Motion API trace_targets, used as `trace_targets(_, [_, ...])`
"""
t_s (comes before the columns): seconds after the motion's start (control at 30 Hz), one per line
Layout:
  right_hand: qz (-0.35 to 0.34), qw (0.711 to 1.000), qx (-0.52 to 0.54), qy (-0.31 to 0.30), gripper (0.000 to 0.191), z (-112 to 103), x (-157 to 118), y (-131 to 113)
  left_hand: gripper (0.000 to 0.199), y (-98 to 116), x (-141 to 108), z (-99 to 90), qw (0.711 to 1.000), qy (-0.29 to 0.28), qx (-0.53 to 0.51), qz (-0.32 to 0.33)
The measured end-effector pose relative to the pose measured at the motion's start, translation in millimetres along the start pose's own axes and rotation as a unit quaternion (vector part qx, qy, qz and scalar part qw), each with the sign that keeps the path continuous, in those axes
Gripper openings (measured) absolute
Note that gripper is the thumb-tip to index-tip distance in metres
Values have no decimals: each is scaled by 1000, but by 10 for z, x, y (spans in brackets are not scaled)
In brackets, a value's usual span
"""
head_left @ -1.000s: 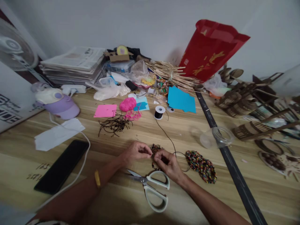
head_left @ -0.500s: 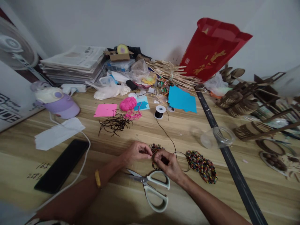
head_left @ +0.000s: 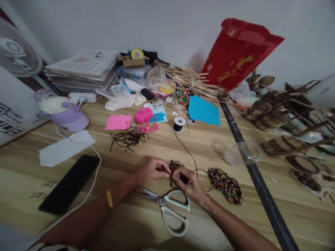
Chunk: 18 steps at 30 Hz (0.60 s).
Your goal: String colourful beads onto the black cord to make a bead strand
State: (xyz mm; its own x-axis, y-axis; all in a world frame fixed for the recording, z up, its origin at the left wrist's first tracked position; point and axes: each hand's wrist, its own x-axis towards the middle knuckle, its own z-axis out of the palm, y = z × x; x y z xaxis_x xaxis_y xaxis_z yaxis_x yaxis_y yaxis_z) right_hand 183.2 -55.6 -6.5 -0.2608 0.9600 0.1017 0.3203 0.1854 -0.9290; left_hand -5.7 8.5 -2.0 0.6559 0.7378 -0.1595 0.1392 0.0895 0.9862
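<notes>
My left hand is closed in a pinch at the left edge of a small dark multicoloured string of beads; what its fingertips hold is too small to make out. Facing it almost tip to tip, my right hand pinches the string of beads, part of which hangs below its fingers. Thin black cord runs from a white spool down to my right hand and loops beside the wrist. Scissors with pale handles lie spread apart just below both hands. A larger coil of colourful beads rests to the right.
Black cord scraps, pink yarn and blue paper lie farther back. At left are a phone and white cable. A clear tape roll stands near the dark table strip; woven baskets sit at right.
The hands keep the same pinch at the beads, with barely any movement. The view has shifted very slightly.
</notes>
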Motion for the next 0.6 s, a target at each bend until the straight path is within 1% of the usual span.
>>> trace_targets(0.6, [-2, 1000, -5, 3, 19, -1, -1, -14, 19, -17, 0, 3, 1000, -3, -4, 13])
